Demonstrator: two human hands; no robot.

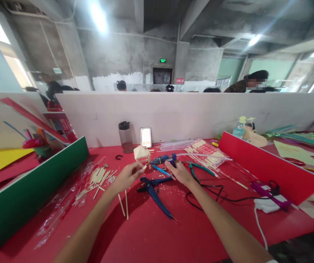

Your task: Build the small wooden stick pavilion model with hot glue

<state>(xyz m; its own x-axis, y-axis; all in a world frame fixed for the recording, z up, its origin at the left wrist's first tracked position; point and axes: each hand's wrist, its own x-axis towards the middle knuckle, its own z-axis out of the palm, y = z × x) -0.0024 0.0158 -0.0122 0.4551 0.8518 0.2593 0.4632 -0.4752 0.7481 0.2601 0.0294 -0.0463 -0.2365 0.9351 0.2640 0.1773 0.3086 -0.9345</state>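
My right hand (181,172) is closed round the handle of a blue hot glue gun (161,160), whose nozzle points left. A clear glue stick (200,156) runs out of the gun's back end. Close to the nozzle, my left hand (131,174) pinches a short piece of wooden stick (145,167) between thumb and fingers. Just behind them stands a small model pavilion (142,154) built of pale sticks. Beneath my hands lie dark blue cutting pliers (154,193) and a light blue pen-like rod (161,170).
Loose wooden sticks (99,178) and clear plastic wrap (55,208) lie to the left. Green-handled pliers (203,169), a packet of sticks (206,153) and a power strip (269,193) with cables are on the right. A bottle (125,138) stands behind; green (41,186) and red (269,168) dividers flank the table.
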